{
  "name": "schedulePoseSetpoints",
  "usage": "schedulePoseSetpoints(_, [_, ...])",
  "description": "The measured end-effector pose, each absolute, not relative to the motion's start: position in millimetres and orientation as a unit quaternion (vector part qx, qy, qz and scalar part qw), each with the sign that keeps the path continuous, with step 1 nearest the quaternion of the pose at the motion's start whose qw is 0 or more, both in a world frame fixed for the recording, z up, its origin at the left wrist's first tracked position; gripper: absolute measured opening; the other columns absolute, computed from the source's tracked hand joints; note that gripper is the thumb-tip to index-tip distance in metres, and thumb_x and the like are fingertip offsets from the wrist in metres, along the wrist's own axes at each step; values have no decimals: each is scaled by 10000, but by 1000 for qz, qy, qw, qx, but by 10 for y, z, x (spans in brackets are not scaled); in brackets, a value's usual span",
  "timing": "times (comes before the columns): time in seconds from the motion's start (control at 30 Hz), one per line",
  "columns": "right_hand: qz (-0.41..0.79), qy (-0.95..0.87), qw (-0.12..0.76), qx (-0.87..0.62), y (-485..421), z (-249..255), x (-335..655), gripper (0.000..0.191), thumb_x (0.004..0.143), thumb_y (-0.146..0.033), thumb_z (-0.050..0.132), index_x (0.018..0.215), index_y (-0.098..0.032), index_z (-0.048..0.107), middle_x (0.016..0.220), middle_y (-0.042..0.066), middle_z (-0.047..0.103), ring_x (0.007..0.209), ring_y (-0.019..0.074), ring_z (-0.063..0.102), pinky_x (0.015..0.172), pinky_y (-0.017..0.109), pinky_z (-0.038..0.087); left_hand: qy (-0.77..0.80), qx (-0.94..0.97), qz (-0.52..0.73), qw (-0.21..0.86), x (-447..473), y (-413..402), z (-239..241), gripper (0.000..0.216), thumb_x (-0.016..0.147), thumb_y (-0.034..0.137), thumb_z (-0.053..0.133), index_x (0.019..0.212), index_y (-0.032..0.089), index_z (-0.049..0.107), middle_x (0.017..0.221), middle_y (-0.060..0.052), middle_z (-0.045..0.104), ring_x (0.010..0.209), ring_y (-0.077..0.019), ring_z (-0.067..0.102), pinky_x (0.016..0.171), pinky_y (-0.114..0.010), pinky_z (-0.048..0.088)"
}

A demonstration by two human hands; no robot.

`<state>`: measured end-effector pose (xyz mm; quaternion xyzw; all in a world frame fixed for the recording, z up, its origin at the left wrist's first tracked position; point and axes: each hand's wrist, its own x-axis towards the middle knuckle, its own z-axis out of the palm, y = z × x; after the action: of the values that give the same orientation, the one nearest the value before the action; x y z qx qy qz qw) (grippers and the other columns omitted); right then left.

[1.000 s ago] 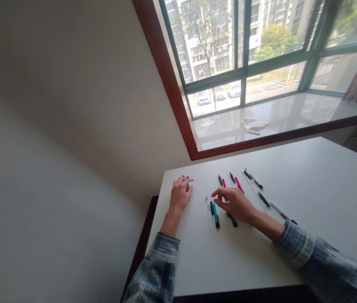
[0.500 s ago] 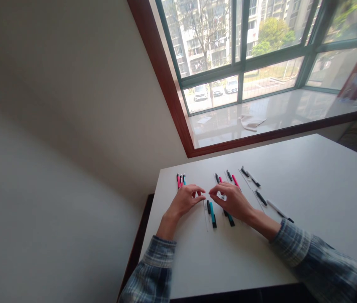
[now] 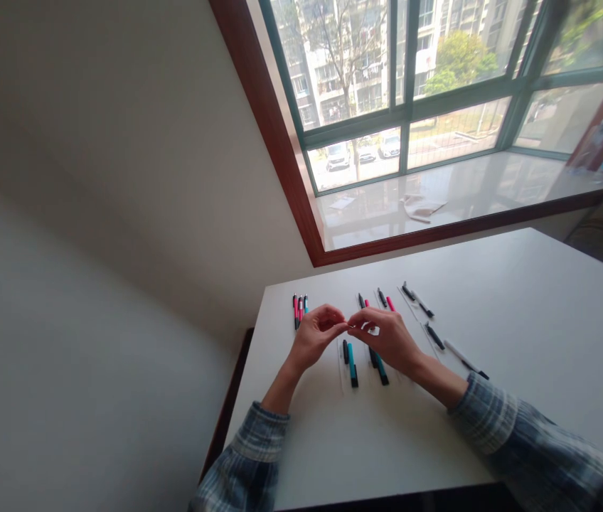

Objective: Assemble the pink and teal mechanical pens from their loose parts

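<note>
Fingertip to fingertip above the table, my left hand [image 3: 318, 338] and my right hand [image 3: 387, 340] both pinch; whatever sits between the fingertips is too small to name. Below them lie a teal pen barrel [image 3: 353, 364] with a black end and a short black pen part [image 3: 345, 352]. Another teal barrel [image 3: 382, 370] shows under my right hand, partly covered. Pink and teal pens [image 3: 300, 307] stand side by side beyond my left hand. Past my right hand are pink parts [image 3: 390, 304] and a black pen part [image 3: 382, 297].
More pen parts lie on the white table [image 3: 387, 441] to the right, among them a black piece [image 3: 434, 336], a white barrel [image 3: 466, 358] and a thin clear refill [image 3: 429, 338]. A window ledge [image 3: 472, 192] with a cloth [image 3: 423, 208] borders the far side.
My hands have come together, and their fingertips now meet where a small gap was before. The view has shifted slightly; the pen parts on the table look unmoved.
</note>
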<state>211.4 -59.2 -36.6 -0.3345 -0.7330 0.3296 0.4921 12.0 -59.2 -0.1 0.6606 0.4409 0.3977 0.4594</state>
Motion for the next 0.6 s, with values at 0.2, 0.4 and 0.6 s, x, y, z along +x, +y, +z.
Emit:
schedulePoseSetpoints(0.2, [297, -714, 513, -371, -583, -337, 2130, 169, 983, -230, 620, 1117, -244, 723, 956, 42, 728, 802, 173, 690, 748, 321, 588, 492, 781, 268, 276, -22, -591, 99, 444, 798, 541, 809, 1131, 252, 755, 1144, -82, 728, 1129, -276, 642, 989, -470, 533])
schedulePoseSetpoints(0.4, [276, -722, 509, -379, -574, -308, 2161, 160, 964, -205, 626, 1074, -246, 734, 930, 36, 707, 770, 164, 661, 717, 310, 569, 504, 837, 142, 160, -129, -584, 38, 503, 693, 609, 856, 1092, 309, 794, 1142, -59, 681, 1129, -302, 580, 977, -499, 495])
schedulePoseSetpoints(0.6, [282, -738, 486, -373, -597, -314, 2160, 154, 957, -217, 637, 1068, -237, 742, 915, 45, 702, 767, 171, 661, 692, 309, 554, 496, 844, 115, 166, -82, -609, 6, 377, 710, 580, 856, 985, 324, 822, 1096, -44, 682, 1075, -281, 572, 924, -447, 493])
